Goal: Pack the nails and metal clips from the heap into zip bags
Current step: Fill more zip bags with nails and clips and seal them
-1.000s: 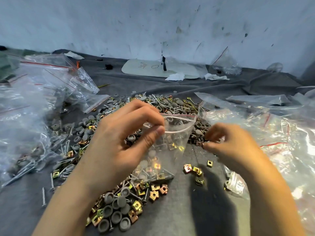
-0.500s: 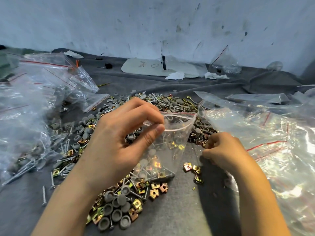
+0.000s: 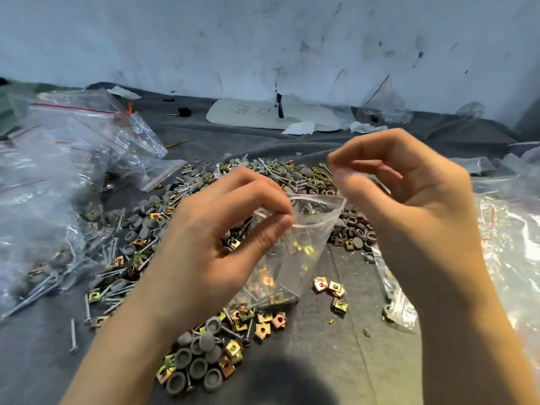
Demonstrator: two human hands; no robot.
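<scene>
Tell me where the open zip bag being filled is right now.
Head view, centre: the zip bag hangs between both hands, its mouth pinched by the left hand, the right hand at its far rim.

Illegible red scrawl on white board [image 3: 271, 115]

A thin, clear plastic zip bag [image 3: 295, 247] with a glossy, crinkled skin and a red seal line. The heap [image 3: 263, 182] mixes shiny silver metal nails, brassy and coppery metal clips [image 3: 328, 287] with a bright plated sheen, and matt grey caps [image 3: 198, 366] that look like dull plastic or rubber. Under it all lies a dark grey cloth [image 3: 336, 361], soft and matt, wrinkled. More glossy clear plastic bags [image 3: 73, 135] sit nearby. The wall [image 3: 263, 39] is pale, painted, scuffed and rough.
</scene>
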